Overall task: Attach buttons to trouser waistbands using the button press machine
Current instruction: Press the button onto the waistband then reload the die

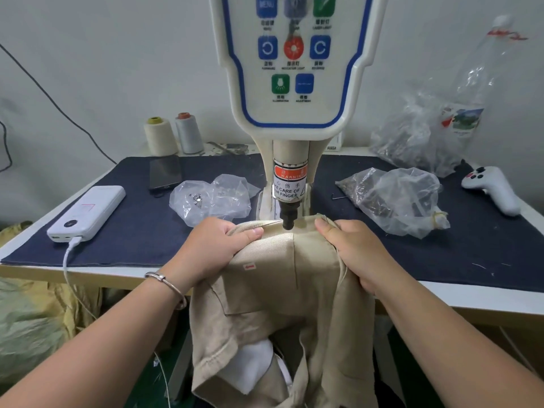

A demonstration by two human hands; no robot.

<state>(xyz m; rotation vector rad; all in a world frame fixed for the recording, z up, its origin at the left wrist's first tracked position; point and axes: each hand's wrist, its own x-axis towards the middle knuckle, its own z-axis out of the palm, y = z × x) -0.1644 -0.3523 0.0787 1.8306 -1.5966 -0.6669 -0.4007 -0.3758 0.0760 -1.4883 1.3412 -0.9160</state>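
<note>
Beige trousers [282, 293] hang off the table [147, 231] front, waistband [279, 231] stretched flat under the press head [288, 222] of the button press machine [294, 83]. Left hand [215, 248] and right hand [356, 251] each pinch the band, 1 per side. No button visible on it; pressing apparently not yet done. Fabric smooth, twill-like.

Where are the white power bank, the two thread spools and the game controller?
power bank [88, 212]: head view, middle of its top face.
thread spools [160, 138]: head view, side of the cream spool.
game controller [490, 184]: head view, its white body.
</note>
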